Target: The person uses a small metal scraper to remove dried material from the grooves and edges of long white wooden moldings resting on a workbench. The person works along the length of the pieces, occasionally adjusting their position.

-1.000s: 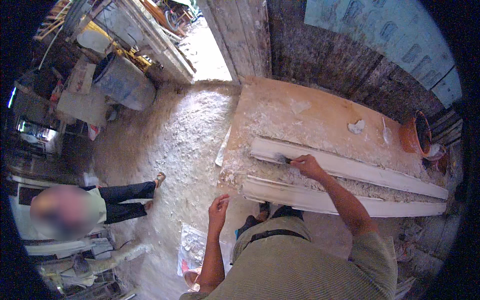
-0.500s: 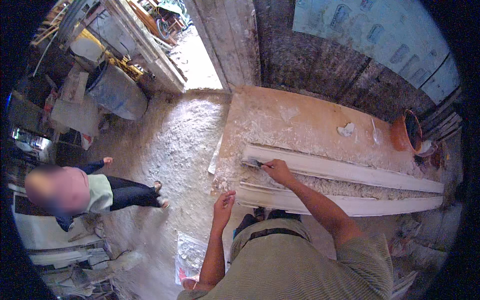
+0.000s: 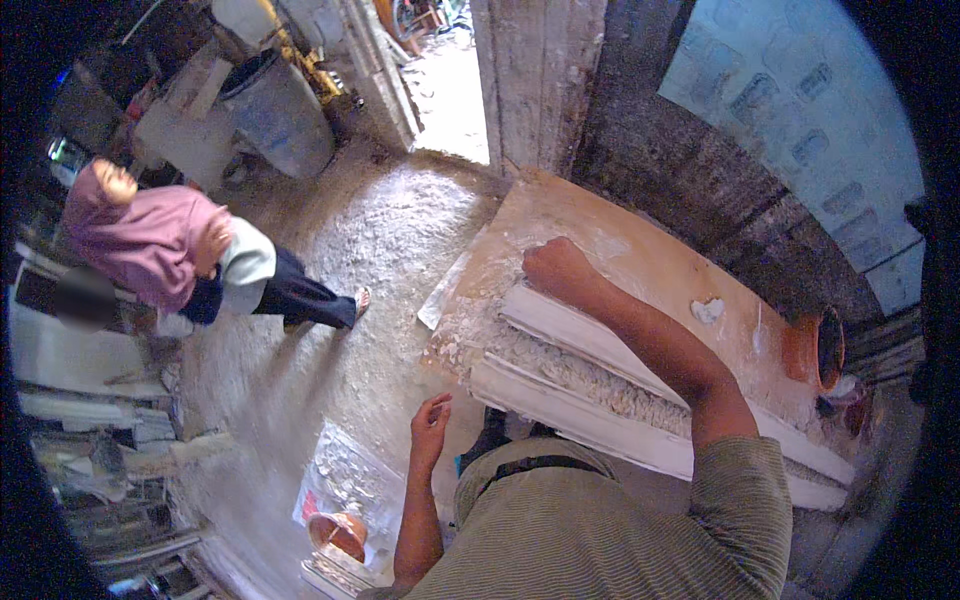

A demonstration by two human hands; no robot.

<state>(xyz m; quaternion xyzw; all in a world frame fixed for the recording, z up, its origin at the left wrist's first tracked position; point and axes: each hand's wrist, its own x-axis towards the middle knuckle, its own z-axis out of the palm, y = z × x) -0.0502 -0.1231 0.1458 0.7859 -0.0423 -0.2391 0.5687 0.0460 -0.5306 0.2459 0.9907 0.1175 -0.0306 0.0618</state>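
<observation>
Two long white plaster mouldings lie side by side along the table (image 3: 640,245), a far moulding (image 3: 545,318) and a near moulding (image 3: 570,412). Rough plaster crumbs fill the gap between them. My right hand (image 3: 562,270) is closed in a fist over the left end of the far moulding. The dark-handled scraper it held a moment earlier is hidden by the hand now. My left hand (image 3: 431,415) hangs off the table's left end, fingers loosely curled and apart, holding nothing.
An orange-brown bucket (image 3: 805,352) stands at the table's right end, near a white plaster lump (image 3: 707,311). Another orange bucket (image 3: 338,537) sits low on the left by a plaster-smeared sheet (image 3: 350,480). A person in a pink hood (image 3: 150,240) stands at left, before a large barrel (image 3: 280,115).
My right hand has risen from the far moulding's end, and the scraper has gone from sight. My left hand has shifted slightly left and down. The person at left has turned and raised a hand.
</observation>
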